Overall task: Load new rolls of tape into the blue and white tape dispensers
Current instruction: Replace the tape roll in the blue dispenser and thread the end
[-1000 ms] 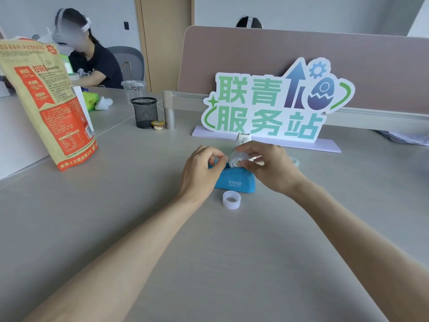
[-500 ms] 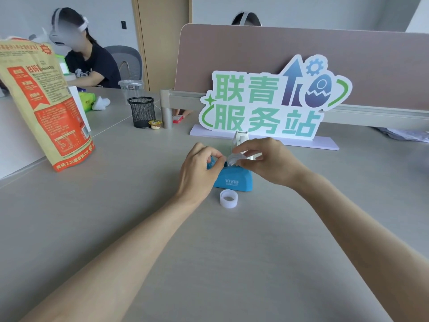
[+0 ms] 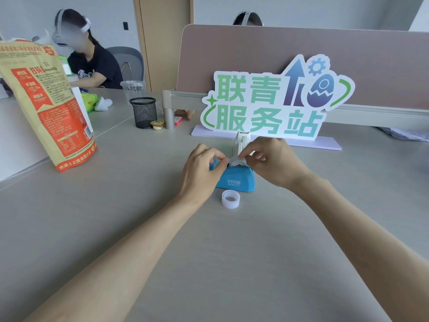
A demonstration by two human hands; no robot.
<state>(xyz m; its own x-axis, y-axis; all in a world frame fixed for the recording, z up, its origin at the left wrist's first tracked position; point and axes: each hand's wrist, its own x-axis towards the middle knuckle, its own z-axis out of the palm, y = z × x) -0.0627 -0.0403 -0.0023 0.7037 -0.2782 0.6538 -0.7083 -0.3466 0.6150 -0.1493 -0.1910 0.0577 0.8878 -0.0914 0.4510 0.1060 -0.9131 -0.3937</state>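
The blue tape dispenser [image 3: 237, 181], marked VIVID, stands on the grey desk in the middle of the head view. A clear tape roll [image 3: 236, 160] sits low in its top slot. My right hand [image 3: 270, 160] pinches that roll from the right. My left hand [image 3: 200, 169] grips the dispenser's left end, hiding the cutter. Behind both hands, the white dispenser [image 3: 241, 141] stands upright, partly hidden. A second white tape roll [image 3: 230, 199] lies flat on the desk just in front of the blue dispenser.
A large lettered sign [image 3: 267, 105] on a flat base stands right behind the dispensers. An orange snack bag [image 3: 46, 105] stands at the left. A black mesh cup [image 3: 143, 112] and a small sauce cup [image 3: 157, 124] sit at the back left. People sit beyond the desk.
My right hand has lowered the clear roll from above the blue dispenser down into its top slot. My left hand stays on the dispenser's left end.
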